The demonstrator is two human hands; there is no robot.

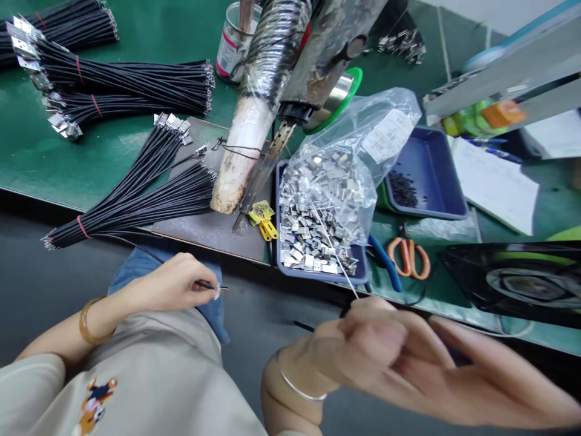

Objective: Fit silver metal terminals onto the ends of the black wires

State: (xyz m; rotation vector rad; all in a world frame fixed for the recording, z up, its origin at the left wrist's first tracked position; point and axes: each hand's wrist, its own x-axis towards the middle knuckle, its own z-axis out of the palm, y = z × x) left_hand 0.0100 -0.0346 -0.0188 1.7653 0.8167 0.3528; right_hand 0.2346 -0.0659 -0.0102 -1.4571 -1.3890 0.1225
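Note:
My left hand (175,283) is over my lap, below the table edge. It pinches a thin black wire (206,286) just behind its bare tip. My right hand (385,351) is lower right and smeared by motion. Its thumb and forefinger close on a thin silver wire (333,257), which slants up over the blue tray of metal terminals (318,242). Its other fingers stretch to the right. A bracelet sits on each wrist.
Bundles of black wires (136,200) lie on the green mat, with more at the far left. A tape-wrapped soldering tool (254,121) leans over a dark plate. Also here: a plastic bag of terminals (358,145), orange scissors (408,257), a second blue tray (426,175), a black fan (517,281).

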